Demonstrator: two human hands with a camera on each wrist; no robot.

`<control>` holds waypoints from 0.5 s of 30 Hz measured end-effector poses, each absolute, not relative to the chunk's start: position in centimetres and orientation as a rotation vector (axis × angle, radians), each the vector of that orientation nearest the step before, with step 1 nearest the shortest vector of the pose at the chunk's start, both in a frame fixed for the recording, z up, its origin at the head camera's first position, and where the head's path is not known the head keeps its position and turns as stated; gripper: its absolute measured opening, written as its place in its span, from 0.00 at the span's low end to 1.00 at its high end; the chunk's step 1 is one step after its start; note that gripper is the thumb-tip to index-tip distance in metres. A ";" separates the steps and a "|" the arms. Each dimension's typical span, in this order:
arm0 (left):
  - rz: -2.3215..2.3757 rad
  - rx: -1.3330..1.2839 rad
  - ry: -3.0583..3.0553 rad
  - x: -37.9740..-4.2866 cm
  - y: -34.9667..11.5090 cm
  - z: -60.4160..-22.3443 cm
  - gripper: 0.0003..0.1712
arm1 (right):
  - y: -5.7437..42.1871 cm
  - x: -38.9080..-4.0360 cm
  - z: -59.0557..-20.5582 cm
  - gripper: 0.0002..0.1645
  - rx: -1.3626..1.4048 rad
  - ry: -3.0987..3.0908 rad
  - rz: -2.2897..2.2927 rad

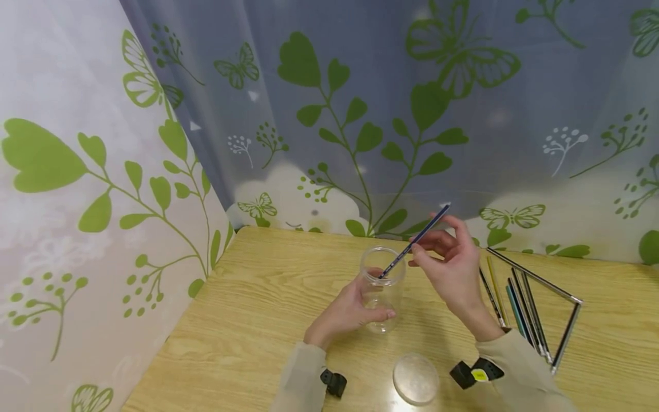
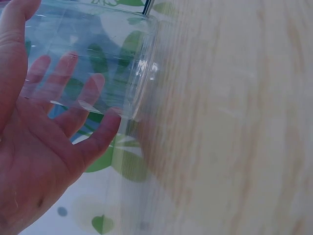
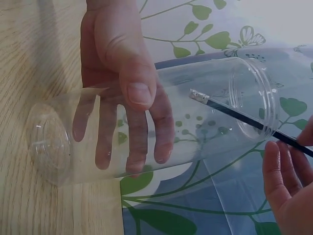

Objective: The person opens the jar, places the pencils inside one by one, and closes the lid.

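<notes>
My right hand (image 1: pixel 450 263) has a pencil (image 1: pixel 419 237) pinched between thumb and fingers, silver-banded end inside the jar (image 1: pixel 393 297), other end up between 1 and 2 o'clock. I reckon the pencil's light and stiff, smooth enough to roll a bit, so a mid-shaft pinch seems sensible. It's dark blue with tiny pale lettering. My left hand (image 1: pixel 355 312) is wrapped round the jar's side; looks like thin plastic, so probably light, slick and a bit squeezable, better cupped round the middle than crushed. It's see-through with a ridged neck. Further out on the tabletop (image 1: pixel 247 320), a clear round lid (image 1: pixel 416 379) sits at the jar's 5 o'clock, with other pencils (image 1: pixel 528 312) over at 3 o'clock
</notes>
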State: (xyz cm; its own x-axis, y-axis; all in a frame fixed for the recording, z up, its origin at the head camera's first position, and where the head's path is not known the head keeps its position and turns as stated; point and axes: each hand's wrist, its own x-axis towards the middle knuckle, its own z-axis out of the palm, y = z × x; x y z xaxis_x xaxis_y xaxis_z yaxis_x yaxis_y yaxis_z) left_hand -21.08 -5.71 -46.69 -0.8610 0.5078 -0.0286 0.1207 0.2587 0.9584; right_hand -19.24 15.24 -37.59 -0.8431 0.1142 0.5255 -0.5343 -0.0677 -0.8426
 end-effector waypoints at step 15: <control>1.609 0.643 2.259 -21.1 -5.6 -46.5 0.45 | 15.0 -19.4 -37.9 0.53 0.465 -1.802 1.930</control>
